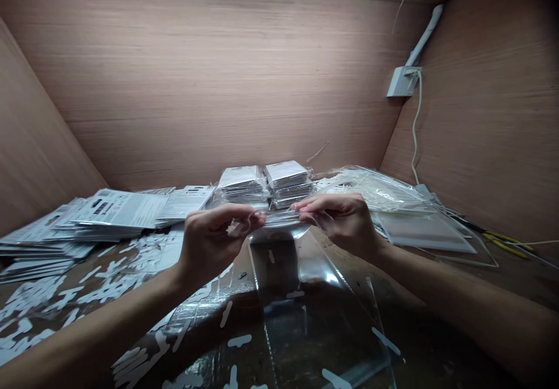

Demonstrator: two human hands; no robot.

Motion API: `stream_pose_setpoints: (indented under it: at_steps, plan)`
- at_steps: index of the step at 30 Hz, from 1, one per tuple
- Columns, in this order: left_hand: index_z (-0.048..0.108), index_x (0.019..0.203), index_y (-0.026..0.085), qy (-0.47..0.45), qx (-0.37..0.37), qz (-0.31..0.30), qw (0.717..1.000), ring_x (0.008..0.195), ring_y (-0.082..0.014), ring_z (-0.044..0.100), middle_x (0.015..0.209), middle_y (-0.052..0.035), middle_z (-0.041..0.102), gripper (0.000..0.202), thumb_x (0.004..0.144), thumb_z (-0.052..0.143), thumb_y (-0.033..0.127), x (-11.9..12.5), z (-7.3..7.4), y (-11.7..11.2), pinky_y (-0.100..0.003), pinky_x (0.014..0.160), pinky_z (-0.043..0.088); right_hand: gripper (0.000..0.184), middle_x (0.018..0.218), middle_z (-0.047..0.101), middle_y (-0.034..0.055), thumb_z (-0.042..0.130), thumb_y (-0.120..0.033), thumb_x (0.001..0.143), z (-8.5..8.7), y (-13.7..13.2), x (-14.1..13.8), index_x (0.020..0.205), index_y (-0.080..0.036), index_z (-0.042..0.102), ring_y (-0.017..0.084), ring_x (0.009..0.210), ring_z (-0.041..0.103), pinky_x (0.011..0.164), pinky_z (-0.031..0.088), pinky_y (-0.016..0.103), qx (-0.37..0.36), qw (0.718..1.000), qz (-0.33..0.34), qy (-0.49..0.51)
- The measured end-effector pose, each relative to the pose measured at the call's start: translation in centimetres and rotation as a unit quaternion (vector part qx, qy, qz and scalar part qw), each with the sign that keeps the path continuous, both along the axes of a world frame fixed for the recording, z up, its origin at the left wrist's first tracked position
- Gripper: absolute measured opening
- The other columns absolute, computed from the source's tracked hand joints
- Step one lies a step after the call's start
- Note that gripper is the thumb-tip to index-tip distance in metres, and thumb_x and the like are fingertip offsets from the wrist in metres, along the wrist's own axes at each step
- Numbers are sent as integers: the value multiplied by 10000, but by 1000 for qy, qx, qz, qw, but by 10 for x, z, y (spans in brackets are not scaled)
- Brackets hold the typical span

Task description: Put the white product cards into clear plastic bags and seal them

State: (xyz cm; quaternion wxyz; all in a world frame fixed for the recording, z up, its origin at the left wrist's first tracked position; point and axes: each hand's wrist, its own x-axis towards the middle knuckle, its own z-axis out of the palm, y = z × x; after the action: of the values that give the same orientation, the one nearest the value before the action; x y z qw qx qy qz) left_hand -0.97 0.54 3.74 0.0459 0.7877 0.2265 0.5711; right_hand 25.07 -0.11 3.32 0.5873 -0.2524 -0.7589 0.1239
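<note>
Both my hands are raised in front of me, pinching the top edge of a clear plastic bag (301, 284) between thumbs and fingers. My left hand (218, 243) holds its left corner, and my right hand (338, 220) holds the right side. The bag's long transparent body hangs down toward me over the table. Just behind my hands stand two stacks of white printed packets in plastic (287, 182). A small fold of the film between my fingers partly hides what is inside the bag's mouth.
Piles of printed cards (117, 211) spread left on the dark wooden table (480, 313), which is littered with white peel-off strips (65, 296). Clear sleeves (379, 194) and a white packet (423, 232) lie right. A yellow-handled tool (506, 243) and a cable sit near the pinkish right wall.
</note>
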Motion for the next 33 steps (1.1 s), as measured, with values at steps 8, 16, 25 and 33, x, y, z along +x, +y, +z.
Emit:
stream_pose_setpoints:
  at_steps: [8,16,25,33]
  plan:
    - [818,933,214,-87,-177,-107,974,811,-188,809,877,-19,837,120,953,709,261,2,-3,-8,-275,792,669,120,948,816,71,774,-258,889,-2,-4,1,788,-195,758,223,884,768,751,606,344,-118,991,44,37]
    - [819,893,152,-151,-347,-108,919,866,-236,806,899,-93,833,238,941,724,364,8,-6,-29,-324,883,655,146,861,813,57,765,-354,909,-4,-7,5,882,-220,815,219,828,766,786,603,363,-209,970,74,101]
    - [778,885,167,-197,-498,-79,841,801,-197,770,811,-61,806,222,800,857,357,5,-25,-48,-272,820,603,175,878,813,91,891,-342,755,-22,-27,10,807,-195,813,240,845,764,789,615,368,-324,938,13,122]
    - [743,995,174,-27,-546,43,836,649,-172,676,737,-48,771,378,861,751,527,-5,-38,-54,-248,588,504,197,892,824,95,906,-323,676,-55,-30,12,719,-200,759,307,959,789,886,612,438,-386,919,-36,71]
